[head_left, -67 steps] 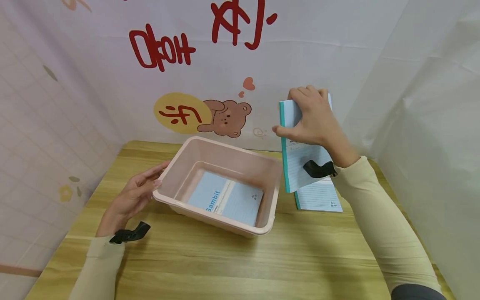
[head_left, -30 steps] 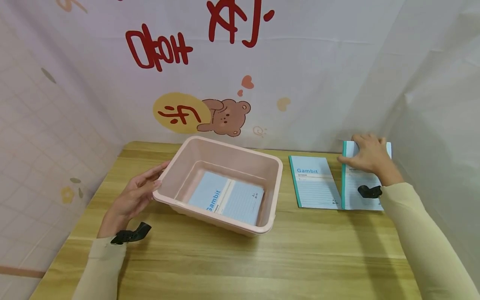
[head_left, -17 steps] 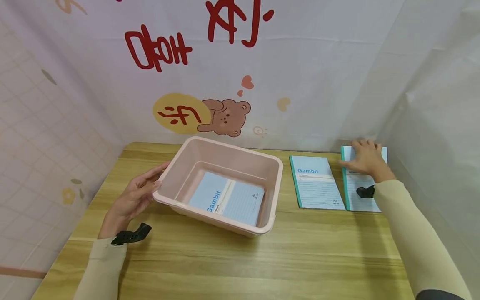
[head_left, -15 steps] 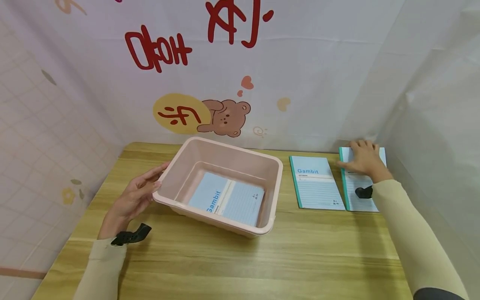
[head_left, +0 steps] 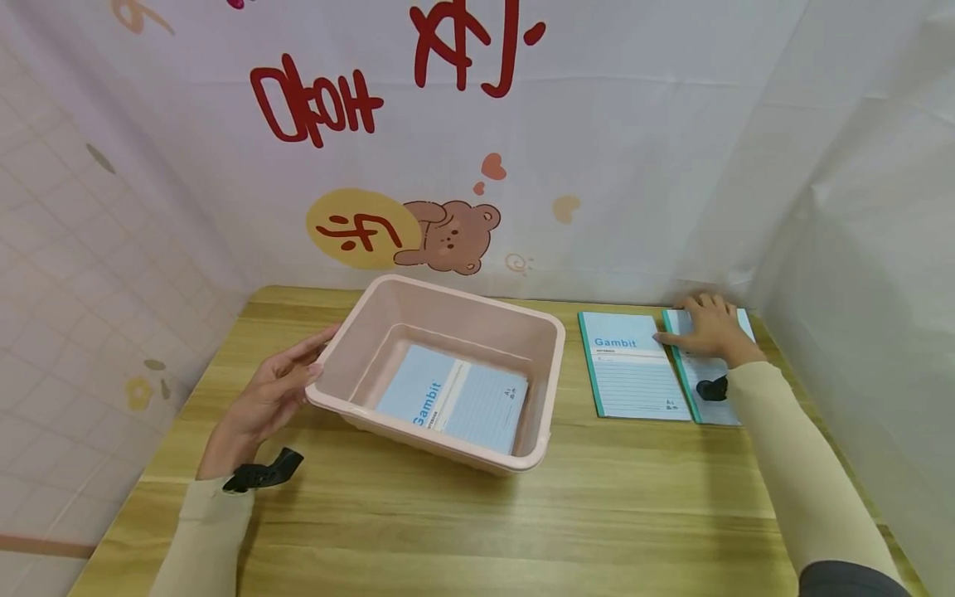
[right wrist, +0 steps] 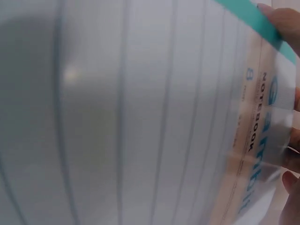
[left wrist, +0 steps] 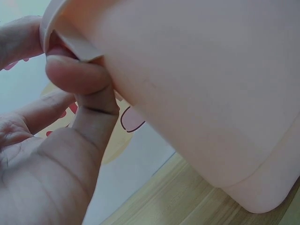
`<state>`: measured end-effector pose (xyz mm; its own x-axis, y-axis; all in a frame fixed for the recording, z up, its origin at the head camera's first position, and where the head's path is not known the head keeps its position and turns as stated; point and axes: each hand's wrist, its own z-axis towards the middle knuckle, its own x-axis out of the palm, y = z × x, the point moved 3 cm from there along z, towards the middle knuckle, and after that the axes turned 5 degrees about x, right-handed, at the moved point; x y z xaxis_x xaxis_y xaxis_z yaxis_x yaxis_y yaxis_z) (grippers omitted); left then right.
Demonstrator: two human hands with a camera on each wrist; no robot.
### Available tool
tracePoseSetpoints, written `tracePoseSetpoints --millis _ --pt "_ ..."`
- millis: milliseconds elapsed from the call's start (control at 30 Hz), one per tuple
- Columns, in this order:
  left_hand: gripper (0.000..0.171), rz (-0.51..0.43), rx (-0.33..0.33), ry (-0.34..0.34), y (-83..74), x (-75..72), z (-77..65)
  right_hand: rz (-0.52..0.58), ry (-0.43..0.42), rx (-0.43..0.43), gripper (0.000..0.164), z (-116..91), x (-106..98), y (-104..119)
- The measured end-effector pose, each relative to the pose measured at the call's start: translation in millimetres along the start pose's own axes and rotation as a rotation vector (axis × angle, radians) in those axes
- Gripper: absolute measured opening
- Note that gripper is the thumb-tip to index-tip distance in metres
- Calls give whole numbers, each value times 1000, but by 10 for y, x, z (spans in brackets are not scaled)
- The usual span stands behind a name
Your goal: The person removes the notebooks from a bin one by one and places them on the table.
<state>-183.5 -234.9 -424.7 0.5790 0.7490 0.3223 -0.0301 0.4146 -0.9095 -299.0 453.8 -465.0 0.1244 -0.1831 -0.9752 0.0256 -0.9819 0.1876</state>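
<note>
My left hand [head_left: 257,402] pinches the left rim of a pale pink plastic basin [head_left: 462,322]; the left wrist view has the thumb [left wrist: 79,77] hooked at that rim, beside the basin's outer wall [left wrist: 197,93]. A Gambit notebook [head_left: 477,406] lies flat inside. At the back right, my right hand [head_left: 710,333] grips a notebook [head_left: 719,410] with a teal spine, thumb at the spine and fingers over its top edge. Lined cover [right wrist: 154,112] fills most of the right wrist view. A matching notebook [head_left: 634,381] lies flat just left of it.
The wooden table [head_left: 418,531] meets a white printed backdrop [head_left: 642,149] behind the basin. A white side sheet [head_left: 858,274] rises close to the right of the right hand. Black wrist devices [head_left: 264,473] sit on both arms.
My right hand has carried its raised notebook rightward and down, beside the other notebook, then drawn slightly left and lower. The left hand and the basin have stayed put.
</note>
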Motion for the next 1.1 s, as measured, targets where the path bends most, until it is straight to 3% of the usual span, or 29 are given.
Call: tracePoseSetpoints --millis 400,833,1100 --pt "58 18 -3 -12 -11 0 1 66 4 -8 79 -64 4 90" --pt "58 2 -4 -10 -11 12 -9 82 -89 -11 93 -163 -28 357" --pt "59 2 -8 -15 -14 12 -11 92 -137 -54 93 -238 -104 567"
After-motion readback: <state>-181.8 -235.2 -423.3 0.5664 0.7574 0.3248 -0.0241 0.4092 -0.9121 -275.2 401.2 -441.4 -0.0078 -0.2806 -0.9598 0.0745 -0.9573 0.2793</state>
